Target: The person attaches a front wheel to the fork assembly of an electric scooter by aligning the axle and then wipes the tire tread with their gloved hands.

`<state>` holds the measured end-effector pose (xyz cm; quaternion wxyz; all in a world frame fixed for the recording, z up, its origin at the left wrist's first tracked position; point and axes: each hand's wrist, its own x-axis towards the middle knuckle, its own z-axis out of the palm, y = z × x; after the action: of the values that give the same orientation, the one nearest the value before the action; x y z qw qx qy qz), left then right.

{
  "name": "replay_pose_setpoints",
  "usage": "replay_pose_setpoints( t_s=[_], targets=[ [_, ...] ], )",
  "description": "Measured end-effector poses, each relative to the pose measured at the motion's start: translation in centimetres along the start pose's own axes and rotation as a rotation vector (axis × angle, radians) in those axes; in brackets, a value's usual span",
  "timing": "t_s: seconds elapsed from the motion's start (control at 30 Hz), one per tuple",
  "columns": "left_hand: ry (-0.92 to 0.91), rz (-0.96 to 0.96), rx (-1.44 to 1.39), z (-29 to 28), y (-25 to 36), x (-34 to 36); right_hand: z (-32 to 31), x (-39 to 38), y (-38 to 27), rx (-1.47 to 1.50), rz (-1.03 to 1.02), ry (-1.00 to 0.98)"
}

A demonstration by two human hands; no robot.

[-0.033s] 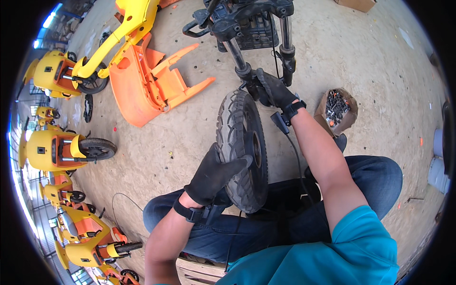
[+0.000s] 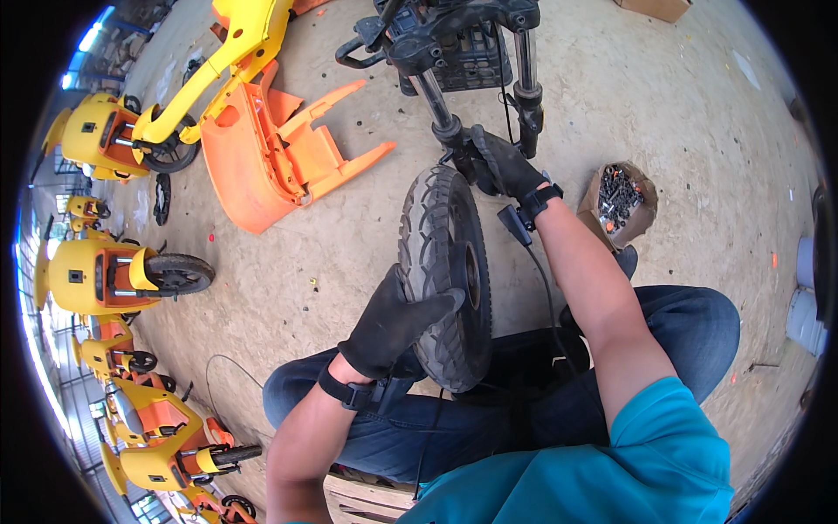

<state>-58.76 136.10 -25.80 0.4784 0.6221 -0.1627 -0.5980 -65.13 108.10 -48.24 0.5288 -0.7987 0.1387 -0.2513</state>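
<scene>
Working from afar, I had the left hand (image 2: 393, 321) clamped on the near part of the wheel (image 2: 426, 240), thumb laid across its tread. The wheel stood nearly upright close to the jeans (image 2: 690, 325), its far edge just beside the lower end of the fork (image 2: 434, 98). The right hand (image 2: 502, 166), apart from the left, was curled there; I couldn't tell whether it gripped anything. Good work, I judged, needed the left hand to steady the wheel without twisting it, and the right's fingers kept clear of pinching.
</scene>
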Motion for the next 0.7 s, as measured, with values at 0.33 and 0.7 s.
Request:
replay_pose_setpoints(
  t_s=[0.33, 0.7],
  targets=[
    [-0.05, 0.102, 0.085, 0.8, -1.8, -0.8, -1.1, 0.6, -0.8, 0.169, 0.208, -0.078],
    [-0.035, 0.096, 0.241, 2.4, -1.2, 0.5, -1.6, 2.6, 2.0, -0.06, 0.196, -0.204]
  ],
)
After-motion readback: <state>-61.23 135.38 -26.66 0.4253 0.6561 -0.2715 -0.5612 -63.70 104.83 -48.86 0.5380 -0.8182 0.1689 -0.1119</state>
